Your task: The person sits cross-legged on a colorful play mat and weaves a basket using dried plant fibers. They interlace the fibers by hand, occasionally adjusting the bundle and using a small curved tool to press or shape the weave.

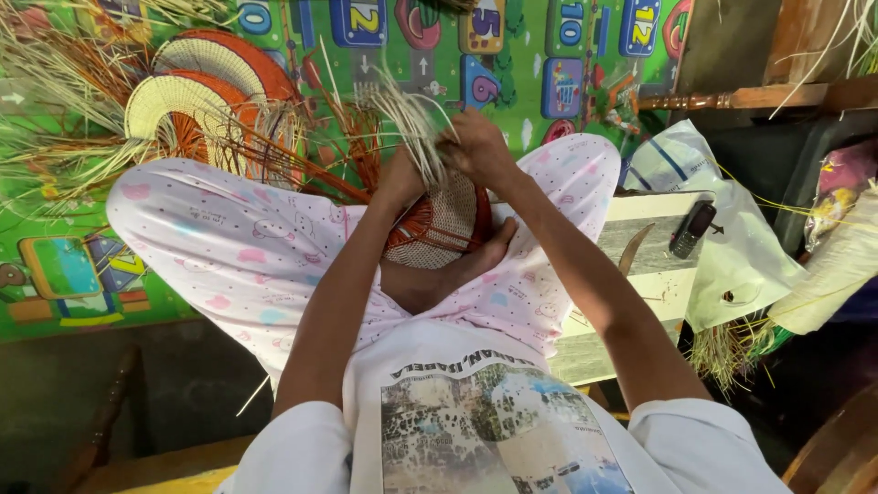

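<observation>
A half-woven round piece [445, 224] of pale and orange-brown straw rests upright between my crossed legs, against my foot. My left hand [402, 178] holds its left rim among the loose orange strands. My right hand [476, 146] is closed on a bunch of pale straw strands [412, 114] that fan up and to the left from the top of the weave. Both hands sit close together above the piece.
Finished woven fans [197, 96] and heaps of loose straw [55, 110] lie on the colourful play mat [91, 274] to the left. To the right are a white board [654, 265], a curved blade [634, 247], a dark phone [692, 229] on a plastic bag, and wooden furniture [777, 91].
</observation>
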